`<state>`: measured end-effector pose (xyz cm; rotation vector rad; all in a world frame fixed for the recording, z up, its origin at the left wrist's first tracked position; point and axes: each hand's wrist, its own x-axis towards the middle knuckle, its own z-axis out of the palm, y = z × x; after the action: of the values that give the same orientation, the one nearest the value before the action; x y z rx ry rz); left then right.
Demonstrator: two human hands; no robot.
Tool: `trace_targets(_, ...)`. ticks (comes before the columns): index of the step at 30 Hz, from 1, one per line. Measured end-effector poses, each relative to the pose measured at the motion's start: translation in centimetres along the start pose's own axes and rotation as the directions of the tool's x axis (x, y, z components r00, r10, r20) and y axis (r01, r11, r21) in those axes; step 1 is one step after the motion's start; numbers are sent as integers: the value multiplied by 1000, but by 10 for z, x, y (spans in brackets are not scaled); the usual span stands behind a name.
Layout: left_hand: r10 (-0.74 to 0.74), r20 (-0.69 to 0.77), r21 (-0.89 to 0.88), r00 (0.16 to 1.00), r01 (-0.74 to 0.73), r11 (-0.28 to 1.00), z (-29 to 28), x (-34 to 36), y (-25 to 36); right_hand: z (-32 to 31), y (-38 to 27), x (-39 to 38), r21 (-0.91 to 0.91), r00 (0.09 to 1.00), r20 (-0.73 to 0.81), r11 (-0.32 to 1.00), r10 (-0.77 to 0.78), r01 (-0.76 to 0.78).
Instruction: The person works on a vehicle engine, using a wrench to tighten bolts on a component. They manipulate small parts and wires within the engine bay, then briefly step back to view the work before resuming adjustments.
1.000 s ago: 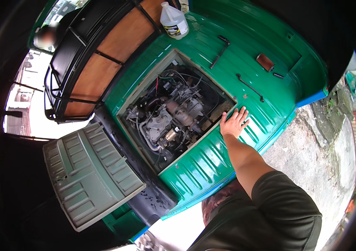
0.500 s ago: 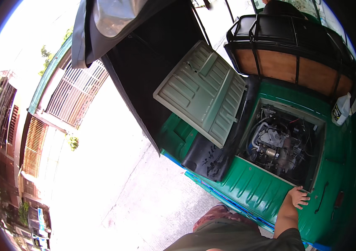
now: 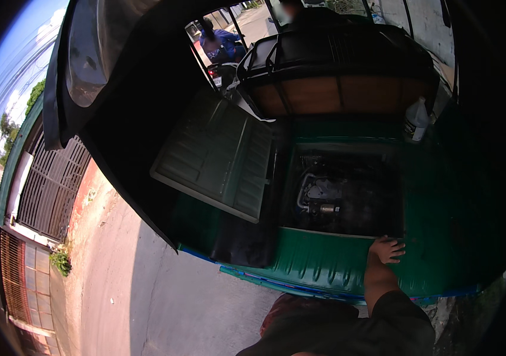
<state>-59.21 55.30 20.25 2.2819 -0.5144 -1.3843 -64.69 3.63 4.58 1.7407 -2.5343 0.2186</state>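
Head view: right hand spread flat on green vehicle deck, outdoors beside concrete street.

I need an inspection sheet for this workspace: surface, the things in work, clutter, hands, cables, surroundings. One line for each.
Surface: green ribbed deck of a small vehicle.
Things in work: open engine bay, engine visible; grey hatch lid laid open beside it.
Clutter: white plastic jug on the deck.
Hands: right hand flat on the bay's edge, holding nothing; left hand not in view.
Cables: hoses in the bay, too dark to trace.
Surroundings: concrete street, metal gate, a person ahead.
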Motion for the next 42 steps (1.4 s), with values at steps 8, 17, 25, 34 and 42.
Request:
trace_targets(8, -34, 27, 28, 999, 33, 999, -3, -7, -12, -39, 6, -12, 132, 968, 248, 991, -33, 0)
trace_targets(17, -57, 69, 17, 996, 56, 998, -6, -16, -24, -52, 3, -10, 141, 955, 293, 990, -32, -10)
trace_targets(25, -76, 112, -39, 991, 81, 996, -8, -22, -40, -48, 3, -8, 172, 980, 198, 985, -29, -5)
trace_targets(34, 61, 312, -240, 948, 16, 971, -25, -67, -105, -36, 3, -8, 108, 988, 156, 994, -15, -2)
trace_targets(42, -24, -848, 84, 529, 180, 980, -172, 139, -10, -45, -11, -14, 139, 987, 158, 990, -26, 3)
